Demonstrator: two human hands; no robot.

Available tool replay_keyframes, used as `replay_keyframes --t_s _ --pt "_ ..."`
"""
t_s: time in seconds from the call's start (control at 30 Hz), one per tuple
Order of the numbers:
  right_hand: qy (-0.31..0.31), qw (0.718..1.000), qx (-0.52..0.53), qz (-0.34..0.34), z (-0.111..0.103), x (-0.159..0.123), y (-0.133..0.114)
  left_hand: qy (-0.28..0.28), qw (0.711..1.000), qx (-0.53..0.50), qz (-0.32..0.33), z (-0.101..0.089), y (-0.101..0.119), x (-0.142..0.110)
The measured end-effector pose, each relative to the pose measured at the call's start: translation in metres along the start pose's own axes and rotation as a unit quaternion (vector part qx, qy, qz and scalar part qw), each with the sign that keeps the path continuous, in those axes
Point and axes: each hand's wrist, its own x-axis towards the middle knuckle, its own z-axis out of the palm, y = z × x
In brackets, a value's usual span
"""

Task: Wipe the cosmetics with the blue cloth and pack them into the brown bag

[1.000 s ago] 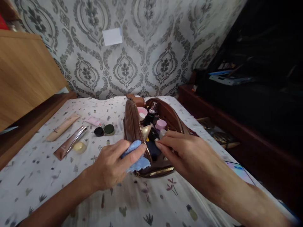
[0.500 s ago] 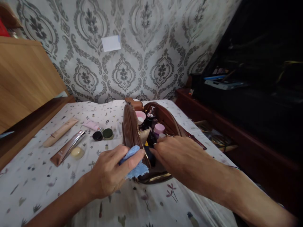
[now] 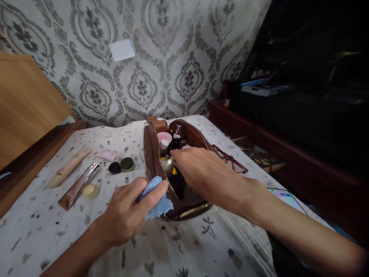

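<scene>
A light-blue cloth (image 3: 158,206) is bunched in my left hand (image 3: 127,207), thumb and fingers closed on it, beside the near left edge of an open brown toiletry bag (image 3: 150,148). My right hand (image 3: 198,167) reaches into the bag from the right, back of the hand up and fingers curled. Its fingertips are by a shiny gold-beige item (image 3: 167,166); whether they grip it is hidden. Inside the bag also stand a pink jar (image 3: 165,136), a small white-capped container (image 3: 164,144) and a dark bottle with a silver cap (image 3: 178,132).
Left of the bag on the patterned sheet (image 3: 150,250) lie a beige tube (image 3: 69,168), a brown tube (image 3: 77,186), a pink tube (image 3: 108,155), a cream-coloured jar (image 3: 90,190) and two dark-lidded pots (image 3: 127,164). Eyeglasses (image 3: 230,157) and a phone (image 3: 285,198) lie to the right.
My right hand has moved deeper into the bag, toward its far side, and now covers the lilac-lidded jar. My left hand keeps the cloth. The view has shifted, bringing the phone into sight.
</scene>
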Motion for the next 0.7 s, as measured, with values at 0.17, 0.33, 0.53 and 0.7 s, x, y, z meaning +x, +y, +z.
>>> replay_keyframes --t_s 0.17,0.33,0.53,0.7 --pt "0.001 0.998 0.041 -0.051 0.0 0.01 0.004 -0.012 1.0 -0.022 0.003 0.001 -0.002 -0.002" --pt "-0.018 0.993 0.095 -0.074 -0.002 0.014 0.006 -0.012 0.999 -0.03 0.007 0.001 -0.002 -0.001" --pt "0.01 0.99 0.105 -0.09 0.004 0.01 0.013 -0.021 0.999 -0.036 -0.008 -0.001 0.0 0.0" --pt "0.102 0.984 0.137 -0.049 0.008 -0.004 0.026 -0.025 0.999 -0.035 -0.015 -0.002 0.003 0.002"
